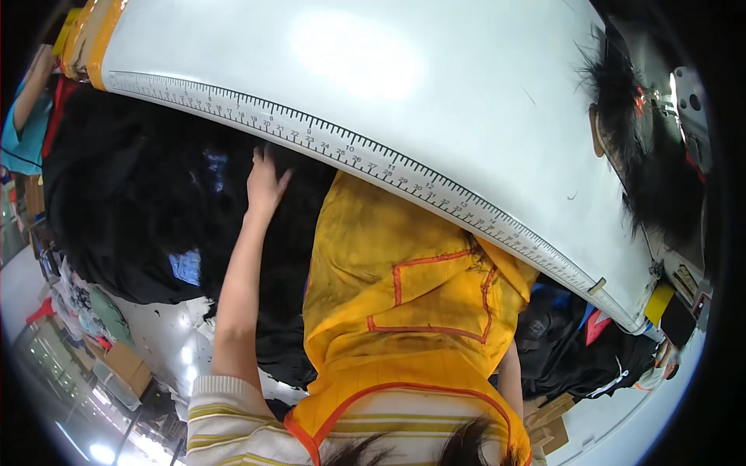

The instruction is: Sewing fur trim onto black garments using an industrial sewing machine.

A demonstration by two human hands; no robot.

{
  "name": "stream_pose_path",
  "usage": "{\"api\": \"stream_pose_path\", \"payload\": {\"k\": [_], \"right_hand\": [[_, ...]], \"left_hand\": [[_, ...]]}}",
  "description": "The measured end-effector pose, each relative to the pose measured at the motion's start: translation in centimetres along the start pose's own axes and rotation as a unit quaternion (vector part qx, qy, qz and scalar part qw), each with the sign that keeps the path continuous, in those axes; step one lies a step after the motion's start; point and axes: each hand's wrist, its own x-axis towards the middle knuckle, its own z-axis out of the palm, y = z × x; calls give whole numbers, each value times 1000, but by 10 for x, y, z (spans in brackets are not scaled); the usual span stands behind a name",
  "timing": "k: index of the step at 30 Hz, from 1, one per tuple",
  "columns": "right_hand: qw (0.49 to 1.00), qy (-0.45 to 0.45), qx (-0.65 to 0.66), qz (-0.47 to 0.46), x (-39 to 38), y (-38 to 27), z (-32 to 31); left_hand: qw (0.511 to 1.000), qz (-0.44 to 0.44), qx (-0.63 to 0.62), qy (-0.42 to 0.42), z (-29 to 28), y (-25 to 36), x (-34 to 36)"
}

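Note:
My left hand [266, 177] reaches onto a large mass of black cloth [132, 179] below the table edge, its fingers loosely extended and apart, just short of the printed ruler strip [357, 159] along the white tabletop [482, 85]. It appears to touch the cloth. My right forearm [509, 373] shows at the right side of my orange apron [396, 217]; that hand is hidden behind the apron. The apron, edged in red, lies between my arms, its upper part meeting the table edge.
Black furry material [653, 186] sits at the table's right end. Tan tape [97, 46] wraps the left end. Another person's arm [31, 89] is at the far left; another person [660, 365] is at lower right. Cardboard boxes [124, 365] and cloth piles stand lower left.

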Motion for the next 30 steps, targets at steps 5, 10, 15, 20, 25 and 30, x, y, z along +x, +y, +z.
{"api": "stream_pose_path", "payload": {"k": [5,10,15,20,25,30], "right_hand": [[532,190,-798,-210,-48,-35,24],[706,1,-494,-508,-132,-112,127],[688,-486,-301,-447,-175,-130,265],[745,-561,-51,-358,-183,-160,229],[713,-544,-206,-392,-160,-130,206],[713,-487,-229,-449,-139,-133,196]], "left_hand": [[997,24,66,-32,-22,-36,20],[929,-105,-349,69,-93,53,4],[851,435,-92,-279,-126,216,-63],[784,487,-97,-373,-123,251,-95],[758,118,-443,-465,-131,279,-96],[644,-62,-522,-556,-165,293,-59]]}}
